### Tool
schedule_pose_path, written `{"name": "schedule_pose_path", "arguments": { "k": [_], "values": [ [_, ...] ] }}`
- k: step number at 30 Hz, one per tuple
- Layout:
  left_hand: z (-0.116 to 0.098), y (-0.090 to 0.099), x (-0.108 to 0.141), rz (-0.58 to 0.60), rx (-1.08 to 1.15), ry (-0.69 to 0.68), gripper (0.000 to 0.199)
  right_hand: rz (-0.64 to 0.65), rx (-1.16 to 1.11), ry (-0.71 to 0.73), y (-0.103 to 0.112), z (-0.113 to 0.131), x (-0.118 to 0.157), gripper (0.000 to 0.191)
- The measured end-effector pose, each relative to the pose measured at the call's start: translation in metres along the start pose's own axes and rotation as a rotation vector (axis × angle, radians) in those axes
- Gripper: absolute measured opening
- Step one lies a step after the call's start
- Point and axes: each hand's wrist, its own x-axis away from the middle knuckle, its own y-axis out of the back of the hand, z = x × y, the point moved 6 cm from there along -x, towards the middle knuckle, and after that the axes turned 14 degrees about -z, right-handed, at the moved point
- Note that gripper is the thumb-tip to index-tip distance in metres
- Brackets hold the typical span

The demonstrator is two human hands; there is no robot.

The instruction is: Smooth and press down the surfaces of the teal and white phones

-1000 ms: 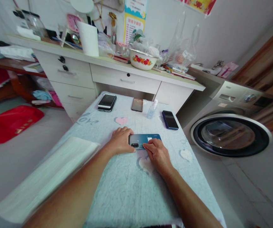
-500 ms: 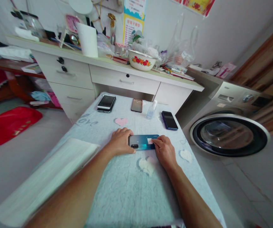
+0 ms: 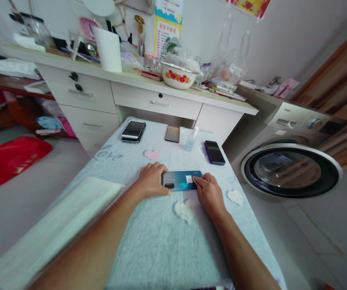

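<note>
A blue smartphone (image 3: 177, 186) lies back side up on the cloth-covered table, its camera block towards the left. My left hand (image 3: 152, 180) grips its left end, thumb along the near edge and fingers at the far edge. On the phone's back sits a small white sticker (image 3: 189, 179). My right hand (image 3: 211, 192) is closed at the right end, with fingertips pressed together on the back just right of the sticker. Whether those fingertips pinch anything small cannot be made out.
Farther back lie stacked phones (image 3: 134, 131), a phone case (image 3: 172, 133), a clear spray bottle (image 3: 191, 140) and a dark phone (image 3: 215, 152). A folded white sheet (image 3: 58, 225) lies at the left edge. Beyond stand a cluttered desk (image 3: 158, 98) and a washing machine (image 3: 291, 133).
The right fingertips have shifted slightly, from over the sticker's right side to beside it, so more of the sticker shows. The left hand keeps its grip; the whole view has moved a little.
</note>
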Motion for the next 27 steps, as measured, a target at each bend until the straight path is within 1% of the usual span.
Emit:
{"name": "schedule_pose_path", "arguments": {
  "k": [4,8,12,18,27],
  "values": [
    [-0.001,0.001,0.0,0.005,-0.008,-0.004,0.063,0.028,-0.019,0.039,-0.001,0.014,0.002,0.025],
    [-0.001,0.001,0.0,-0.011,-0.016,-0.007,0.062,0.047,-0.03,0.117,-0.003,0.03,0.003,0.024],
    [0.0,-0.001,-0.001,-0.014,-0.018,-0.004,0.062,0.065,-0.029,0.18,-0.007,0.037,0.006,0.024],
    [0.0,0.0,-0.001,-0.009,-0.014,-0.004,0.063,0.091,0.011,0.176,-0.008,0.031,0.006,0.026],
    [0.0,-0.001,-0.001,-0.014,0.0,-0.019,0.063,0.063,0.035,0.067,-0.002,0.007,0.001,0.027]
  ]
}}
